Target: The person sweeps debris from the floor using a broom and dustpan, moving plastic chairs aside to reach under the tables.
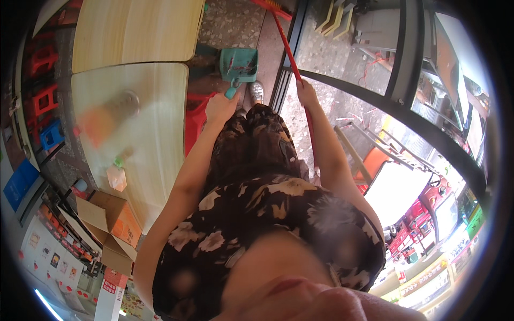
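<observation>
My left hand [221,107] grips the handle of a teal plastic dustpan [239,74], held out low in front of my feet. Bits of red and white litter lie in its pan. My right hand [306,93] is closed around the long red handle of a broom [287,44]. The broom's red head with yellowish bristles [274,5] is at the top edge of the view, partly cut off. One silver shoe [257,92] shows just below the dustpan.
Light wood tables [132,104] stand along my left, with a red plastic stool [196,116] beside them. On my right runs a dark door frame [345,86]. Litter [353,118] lies on the speckled floor beyond it, near a metal-framed rack [377,144]. An open cardboard box [114,224] is lower left.
</observation>
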A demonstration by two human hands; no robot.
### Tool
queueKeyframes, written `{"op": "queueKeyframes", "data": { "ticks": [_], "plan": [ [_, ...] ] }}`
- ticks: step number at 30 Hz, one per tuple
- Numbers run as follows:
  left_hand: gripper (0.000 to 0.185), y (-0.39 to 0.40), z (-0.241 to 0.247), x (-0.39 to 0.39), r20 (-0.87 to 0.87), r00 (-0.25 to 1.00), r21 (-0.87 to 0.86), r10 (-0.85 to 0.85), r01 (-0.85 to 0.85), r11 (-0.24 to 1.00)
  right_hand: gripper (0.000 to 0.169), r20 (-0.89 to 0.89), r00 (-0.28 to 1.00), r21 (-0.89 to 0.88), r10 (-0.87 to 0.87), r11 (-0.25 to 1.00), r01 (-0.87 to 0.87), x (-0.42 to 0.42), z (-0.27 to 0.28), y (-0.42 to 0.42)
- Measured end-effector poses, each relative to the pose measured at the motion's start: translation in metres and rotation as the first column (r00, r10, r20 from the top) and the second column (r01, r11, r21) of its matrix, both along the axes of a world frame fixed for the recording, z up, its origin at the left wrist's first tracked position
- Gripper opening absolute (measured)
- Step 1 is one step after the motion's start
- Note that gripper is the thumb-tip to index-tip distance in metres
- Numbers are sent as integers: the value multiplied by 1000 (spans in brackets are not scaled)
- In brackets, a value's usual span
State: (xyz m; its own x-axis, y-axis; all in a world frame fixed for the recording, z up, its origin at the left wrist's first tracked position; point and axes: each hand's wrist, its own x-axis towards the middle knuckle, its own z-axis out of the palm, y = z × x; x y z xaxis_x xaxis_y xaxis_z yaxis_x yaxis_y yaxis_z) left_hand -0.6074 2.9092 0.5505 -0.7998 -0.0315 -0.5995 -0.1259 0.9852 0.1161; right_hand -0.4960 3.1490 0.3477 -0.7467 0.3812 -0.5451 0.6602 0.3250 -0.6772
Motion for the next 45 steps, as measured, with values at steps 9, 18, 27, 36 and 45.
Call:
{"op": "queueKeyframes", "data": {
  "ticks": [9,18,27,36,45],
  "plan": [
    [57,19,23,-21,44,994,-58,-99,101,993,35,308,934,55,181,977,-207,19,13,-32],
    [52,4,14,-10,-40,996,-58,-78,76,995,43,216,933,-494,288,857,-150,189,147,-15],
    [51,-42,25,167,0,996,-64,-90,90,994,47,90,969,-439,231,882,-170,263,111,9],
    [50,-67,2,333,-3,999,-117,-46,45,992,41,-8,937,-264,349,903,-338,266,12,23],
    [56,-158,-73,437,0,997,-196,82,-81,977,49,123,751,-396,648,726,-562,404,-20,-43]
  ]
}}
